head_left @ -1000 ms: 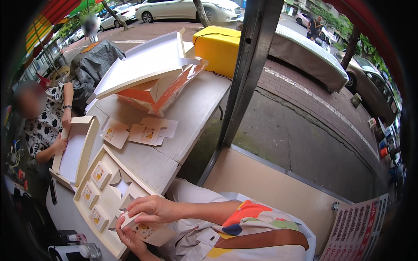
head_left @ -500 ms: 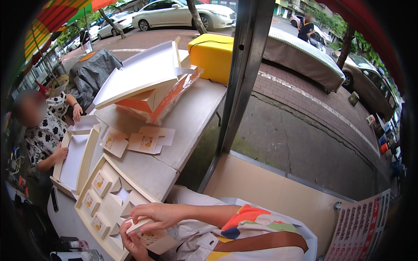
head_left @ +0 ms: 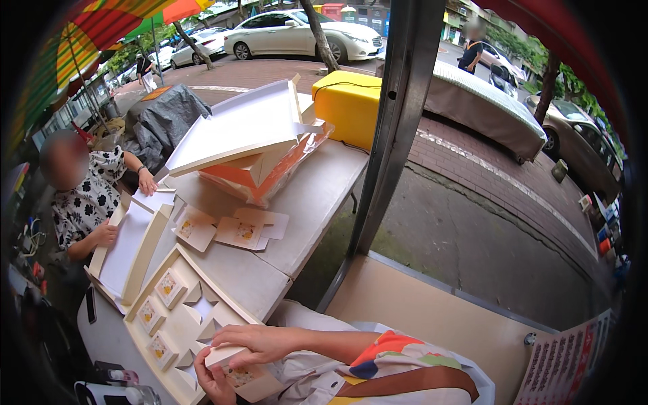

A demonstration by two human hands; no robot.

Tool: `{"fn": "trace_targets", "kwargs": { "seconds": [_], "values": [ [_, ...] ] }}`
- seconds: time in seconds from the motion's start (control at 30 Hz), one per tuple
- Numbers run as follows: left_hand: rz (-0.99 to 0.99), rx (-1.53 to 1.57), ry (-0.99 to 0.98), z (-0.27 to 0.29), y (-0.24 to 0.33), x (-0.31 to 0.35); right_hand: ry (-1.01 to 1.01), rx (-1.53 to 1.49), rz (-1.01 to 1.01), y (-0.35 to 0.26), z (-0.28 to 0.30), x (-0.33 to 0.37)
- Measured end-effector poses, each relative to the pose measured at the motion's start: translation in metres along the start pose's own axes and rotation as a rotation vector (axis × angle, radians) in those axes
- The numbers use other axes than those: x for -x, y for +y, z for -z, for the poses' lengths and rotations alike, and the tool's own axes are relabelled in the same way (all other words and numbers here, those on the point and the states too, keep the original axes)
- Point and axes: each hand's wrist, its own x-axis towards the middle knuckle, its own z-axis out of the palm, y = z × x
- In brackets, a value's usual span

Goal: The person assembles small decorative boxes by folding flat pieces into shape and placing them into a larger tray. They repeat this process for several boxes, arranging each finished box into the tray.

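Co-worker (head_left: pixel 82 202): in a black-and-white floral shirt; one hand on the side of an open cream box (head_left: pixel 136 236), the other on its raised end flap.
Phone (head_left: pixel 91 304): dark, on the table (head_left: pixel 307 209) beside the open box.
Cream tray (head_left: pixel 182 324): slanted across the near end of the table, with star-shaped cut-outs and three small printed boxes (head_left: pixel 150 316) in a row along its left side.
Flat cartons (head_left: pixel 246 231): two unfolded printed pieces, lying beyond the tray.
Left hand (head_left: pixel 214 378): fingers curled, gripping the small carton from its left side.
Small carton (head_left: pixel 226 355): partly folded, between both hands at the tray's near right edge, its printed panel facing up.
Orange box (head_left: pixel 263 177): in clear plastic, under a large white-lined box (head_left: pixel 246 125).
Right hand (head_left: pixel 262 342): bent over the carton's top, fingers and thumb pressing on it.
Yellow case (head_left: pixel 347 108): at the table's far end, beside a metal post (head_left: pixel 398 135).
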Motion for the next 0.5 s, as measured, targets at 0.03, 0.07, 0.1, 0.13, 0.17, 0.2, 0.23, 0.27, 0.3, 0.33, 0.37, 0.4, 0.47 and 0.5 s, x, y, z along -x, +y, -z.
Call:
{"fn": "trace_targets", "kwargs": {
  "seconds": [0.03,0.07,0.1,0.13,0.17,0.2,0.23,0.27,0.3,0.33,0.37,0.4,0.47,0.5],
  "values": [
    [0.002,0.049,0.014,-0.0048,0.0063,-0.0002,0.013,0.001,0.025,0.0005,-0.0002,-0.0006],
    [0.003,0.098,0.026,-0.0074,0.0098,-0.0005,0.027,0.002,0.051,0.0008,-0.0002,-0.0012],
    [0.016,0.118,0.03,-0.0057,0.0087,0.0006,0.042,0.0,0.073,0.0011,-0.001,-0.0008],
    [0.029,0.138,0.034,-0.0029,0.0064,0.0017,0.039,0.0,0.069,0.0023,-0.0019,-0.0004],
    [0.042,0.159,0.037,-0.0011,0.0049,0.0024,0.036,0.001,0.065,0.0042,-0.0028,-0.0001],
    [0.046,0.157,0.037,-0.0004,0.0046,0.0028,0.034,0.002,0.062,0.0056,-0.004,0.0],
    [0.051,0.156,0.036,0.0002,0.0044,0.0033,0.038,0.011,0.057,0.0062,-0.0052,0.0005],
    [0.055,0.155,0.035,0.0006,0.0044,0.0039,0.044,0.02,0.052,0.0067,-0.0063,0.0009],
    [0.058,0.161,0.051,-0.0004,0.0052,0.0042,0.048,0.03,0.049,0.0069,-0.0071,0.0008],
    [0.061,0.166,0.066,-0.0025,0.0065,0.0047,0.05,0.037,0.048,0.0066,-0.0078,0.0007],
    [0.063,0.173,0.082,-0.0035,0.0073,0.0048,0.052,0.045,0.048,0.0061,-0.0085,0.0005],
    [0.069,0.166,0.073,-0.0027,0.0079,0.0046,0.053,0.053,0.047,0.0057,-0.0089,0.0004],
    [0.081,0.153,0.056,-0.0006,0.0094,0.0038,0.059,0.062,0.056,0.0061,-0.0097,0.0001],
    [0.09,0.156,0.052,-0.0003,0.0099,0.0039,0.062,0.067,0.059,0.0063,-0.0098,0.0002]
  ]
}}
